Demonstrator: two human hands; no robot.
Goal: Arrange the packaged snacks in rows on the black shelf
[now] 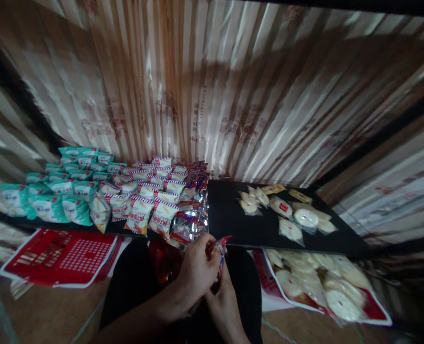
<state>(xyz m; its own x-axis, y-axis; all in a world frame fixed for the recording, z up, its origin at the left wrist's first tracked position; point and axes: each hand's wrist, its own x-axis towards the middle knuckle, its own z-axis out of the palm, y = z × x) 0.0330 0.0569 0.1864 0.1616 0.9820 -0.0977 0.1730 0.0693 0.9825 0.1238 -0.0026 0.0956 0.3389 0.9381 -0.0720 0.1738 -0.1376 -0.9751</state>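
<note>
My left hand (196, 272) and my right hand (226, 298) are pressed together low in the middle, just in front of the black shelf (229, 215). Both are closed on a small red and silver snack packet (220, 249), which sticks up between them. The shelf's left part holds rows of teal packets (54, 191), white and red packets (143, 200) and silver packets (192, 210). Its right part holds several clear-wrapped round cakes (291, 212).
A red basket (65, 258) lies below the shelf at the left. At the lower right is a red tray (373, 303) full of wrapped round cakes. A striped plastic curtain (215, 95) hangs behind the shelf. The picture is blurred by motion.
</note>
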